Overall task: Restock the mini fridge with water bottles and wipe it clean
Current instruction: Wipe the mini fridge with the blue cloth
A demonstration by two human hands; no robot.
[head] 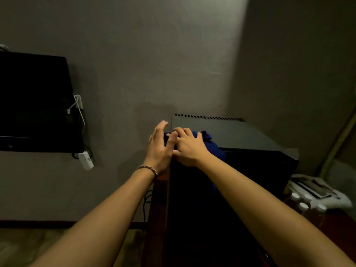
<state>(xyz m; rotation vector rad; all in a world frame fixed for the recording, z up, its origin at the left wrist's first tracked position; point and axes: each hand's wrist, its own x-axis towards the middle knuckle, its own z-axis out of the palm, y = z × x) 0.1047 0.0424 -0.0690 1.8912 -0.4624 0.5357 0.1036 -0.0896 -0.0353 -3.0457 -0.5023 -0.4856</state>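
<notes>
The mini fridge (231,143) stands right of centre in the frame, a dark matte box in the corner of the room, with a row of vent slots along the back of its top.

At far left a black wall-mounted screen (32,101) hangs with white cables beside it. Moving right, the left hand (159,145) hovers at the fridge's upper left edge, fingers spread and straight, gripping nothing; it seems placed there to steady or gather the cloth. Just beside it, touching at the fingers, the right hand (187,146) lies flat on a blue cloth (208,139) bunched on the front left of the fridge top, fingers only loosely bent, pressing rather than clutching. That hold suits wiping: a flat palm spreads pressure across the cloth.

The cloth drapes a little over the front edge. In this dim light I cannot tell whether the door is shut. At lower right, pale capped water bottles (306,201), probably the restock, lie beside the fridge.
</notes>
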